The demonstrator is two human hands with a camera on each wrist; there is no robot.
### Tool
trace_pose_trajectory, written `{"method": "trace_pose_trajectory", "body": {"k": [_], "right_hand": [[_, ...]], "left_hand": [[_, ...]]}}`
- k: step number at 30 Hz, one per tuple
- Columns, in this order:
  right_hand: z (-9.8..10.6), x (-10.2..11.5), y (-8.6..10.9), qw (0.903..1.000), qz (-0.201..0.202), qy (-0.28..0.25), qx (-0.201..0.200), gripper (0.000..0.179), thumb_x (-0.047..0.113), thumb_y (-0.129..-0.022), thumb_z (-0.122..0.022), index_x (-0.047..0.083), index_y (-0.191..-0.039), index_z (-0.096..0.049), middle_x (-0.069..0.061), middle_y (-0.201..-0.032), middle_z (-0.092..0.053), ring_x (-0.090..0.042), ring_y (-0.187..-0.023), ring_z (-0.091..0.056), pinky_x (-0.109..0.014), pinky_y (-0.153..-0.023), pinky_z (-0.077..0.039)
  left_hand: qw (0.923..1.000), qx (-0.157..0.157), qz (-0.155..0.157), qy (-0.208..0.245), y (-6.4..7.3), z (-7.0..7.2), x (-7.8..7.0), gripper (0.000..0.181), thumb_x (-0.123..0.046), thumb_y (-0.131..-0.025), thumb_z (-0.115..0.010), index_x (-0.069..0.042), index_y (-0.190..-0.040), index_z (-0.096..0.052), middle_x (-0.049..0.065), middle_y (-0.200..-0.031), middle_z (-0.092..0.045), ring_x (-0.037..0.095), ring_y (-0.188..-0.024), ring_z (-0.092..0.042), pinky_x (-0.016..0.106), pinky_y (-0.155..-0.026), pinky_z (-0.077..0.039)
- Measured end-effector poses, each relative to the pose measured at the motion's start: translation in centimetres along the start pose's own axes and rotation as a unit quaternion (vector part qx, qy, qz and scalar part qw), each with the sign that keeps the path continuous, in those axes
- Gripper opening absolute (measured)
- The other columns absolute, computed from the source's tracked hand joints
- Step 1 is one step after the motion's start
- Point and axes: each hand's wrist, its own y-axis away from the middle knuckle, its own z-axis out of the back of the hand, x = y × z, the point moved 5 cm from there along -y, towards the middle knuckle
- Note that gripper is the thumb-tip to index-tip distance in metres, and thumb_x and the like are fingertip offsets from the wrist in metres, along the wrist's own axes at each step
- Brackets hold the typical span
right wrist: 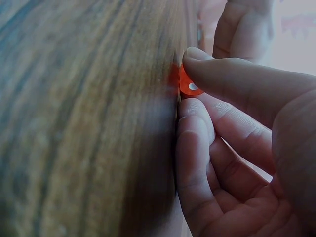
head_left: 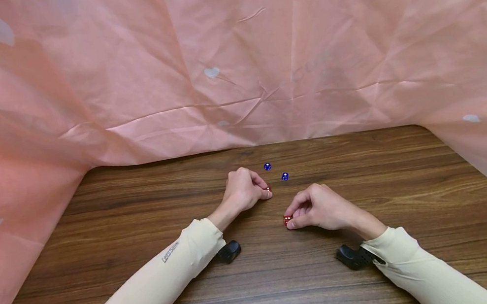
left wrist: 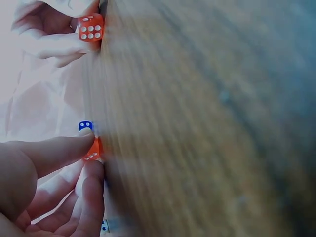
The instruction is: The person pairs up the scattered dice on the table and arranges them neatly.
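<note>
My left hand [head_left: 245, 188] pinches a red die [head_left: 268, 189] between thumb and fingers, low over the wooden table. In the left wrist view the thumb covers part of this red die [left wrist: 92, 150]. Nearer to me and to the right, my right hand [head_left: 320, 208] pinches a second red die [head_left: 288, 219] at the tabletop. The right wrist view shows the thumb over most of that red die [right wrist: 190, 85], one white pip visible. Beyond the hands lie two blue dice: one blue die [head_left: 268, 167] farther back, the other blue die [head_left: 285, 176] slightly right and closer.
The brown wood-grain table [head_left: 142, 202] fills the lower view. Pink cloth [head_left: 231, 34] with pale hearts hangs behind it and along both sides. A black wrist device [head_left: 230, 252] sits under the left cuff, another black device [head_left: 353, 257] under the right.
</note>
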Motion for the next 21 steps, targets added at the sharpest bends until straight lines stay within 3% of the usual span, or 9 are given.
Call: {"method": "trace_pose_trajectory", "body": {"k": [12,21], "right_hand": [[0.0,-0.1,0.0,1.0,0.003,0.002,0.003,0.011,0.024,-0.084,-0.09,0.02,-0.092,-0.084,0.007,-0.076,-0.076,-0.009,-0.072,-0.069,-0.022,-0.067,-0.055],[0.0,-0.1,0.0,1.0,-0.001,0.001,0.0,0.013,0.023,-0.083,-0.091,0.018,-0.092,-0.083,0.007,-0.074,-0.075,-0.009,-0.071,-0.069,-0.022,-0.066,-0.054]], "left_hand": [[0.9987,0.036,-0.036,-0.009,1.9,-0.1,-0.3,0.016,-0.026,-0.074,-0.098,-0.023,-0.073,-0.082,-0.007,-0.08,-0.079,0.016,-0.088,-0.066,0.032,-0.083,-0.054],[0.9946,0.086,-0.054,0.017,3.5,-0.6,-0.8,0.016,-0.02,-0.074,-0.097,-0.019,-0.078,-0.082,-0.007,-0.069,-0.078,0.001,-0.066,-0.064,0.025,-0.073,-0.051]]}}
